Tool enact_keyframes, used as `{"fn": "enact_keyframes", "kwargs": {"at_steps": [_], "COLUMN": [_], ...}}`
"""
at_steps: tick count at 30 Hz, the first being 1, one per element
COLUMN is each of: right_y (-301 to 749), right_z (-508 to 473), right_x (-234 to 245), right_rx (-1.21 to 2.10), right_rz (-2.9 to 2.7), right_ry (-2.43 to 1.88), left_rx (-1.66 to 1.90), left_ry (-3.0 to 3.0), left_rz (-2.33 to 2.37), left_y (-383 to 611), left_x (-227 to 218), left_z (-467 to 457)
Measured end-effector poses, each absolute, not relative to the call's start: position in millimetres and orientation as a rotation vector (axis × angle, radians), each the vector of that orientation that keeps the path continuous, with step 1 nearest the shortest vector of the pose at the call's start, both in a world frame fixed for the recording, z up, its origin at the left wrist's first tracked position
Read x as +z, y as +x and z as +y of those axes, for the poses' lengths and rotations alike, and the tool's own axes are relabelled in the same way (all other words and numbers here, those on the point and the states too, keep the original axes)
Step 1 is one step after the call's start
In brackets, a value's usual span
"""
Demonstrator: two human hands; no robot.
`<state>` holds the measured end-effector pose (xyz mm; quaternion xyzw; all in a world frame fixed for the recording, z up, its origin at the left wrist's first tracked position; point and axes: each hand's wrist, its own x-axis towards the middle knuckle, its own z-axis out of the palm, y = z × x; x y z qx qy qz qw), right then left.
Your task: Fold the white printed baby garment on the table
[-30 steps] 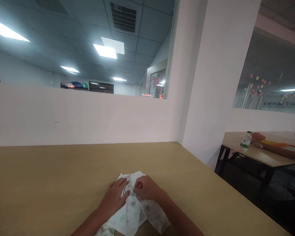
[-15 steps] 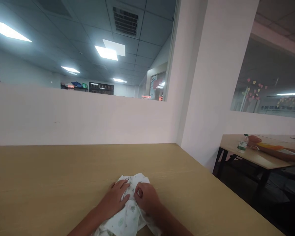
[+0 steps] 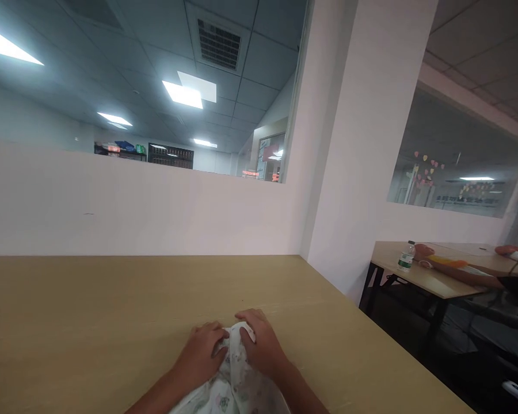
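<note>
A thin white cloth [image 3: 233, 376] with small green and grey prints lies bunched on the wooden table at the bottom middle, its near part running out of the picture. My left hand [image 3: 201, 352] grips its left side, thumb and fingers curled around a fold. On the other side, my right hand [image 3: 263, 344] has its thumb on the cloth and its fingers over the far end, closed on it. The far end is gathered between both hands. Whether the cloth is a garment I cannot tell.
The light wooden table [image 3: 112, 305] meets a white low wall [image 3: 176, 213] with glass above. A white pillar [image 3: 349, 144] stands to the right. Beyond it, another table [image 3: 431, 286] bears a bottle [image 3: 406, 256] and a co-worker's arm [image 3: 461, 276] beside something orange.
My right hand has gone from a pinch on the cloth to a wider grip at its far end. The cloth is more bunched. The view has turned slightly to the right.
</note>
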<state>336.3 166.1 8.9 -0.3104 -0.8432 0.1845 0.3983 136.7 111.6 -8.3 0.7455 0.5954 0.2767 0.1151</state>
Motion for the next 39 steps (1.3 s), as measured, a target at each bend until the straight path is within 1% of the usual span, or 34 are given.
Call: {"fn": "enact_keyframes", "kwargs": {"at_steps": [4,8,15,19,24,27,30,33,39], "right_y": [334.1,338.6,342.8,339.1,337.9,338.4,337.9,334.6,324.6], "right_z": [179.5,183.7,189.1,194.7,193.1,184.1,171.2,160.9,159.9], "right_x": [-9.1,-22.5,-11.9,-8.5,-2.4,10.8,24.9,30.7,17.2], "right_rx": [0.490,0.563,0.762,0.777,0.734,0.699,0.840,0.950,0.766], "right_rz": [-2.225,-2.133,-2.034,-2.050,-2.044,-2.018,-2.026,-2.087,-2.102], "right_ry": [-0.884,-0.926,-1.112,-1.149,-1.108,-0.960,-0.806,-0.786,-0.834], "left_rx": [0.831,0.898,1.035,1.073,1.118,1.141,1.173,1.214,1.295], "left_ry": [2.089,1.996,1.918,1.884,1.826,1.768,1.701,1.617,1.409], "left_rz": [1.825,1.884,1.731,1.669,1.632,1.602,1.530,1.442,1.267], "left_y": [141.0,143.7,139.1,138.4,137.2,135.5,134.8,135.8,140.2], "left_x": [-16.4,-19.1,-21.6,-21.2,-25.0,-24.5,-19.8,-14.3,-14.4], "left_z": [115.5,118.0,123.2,124.8,127.6,130.2,131.3,130.8,132.5]}}
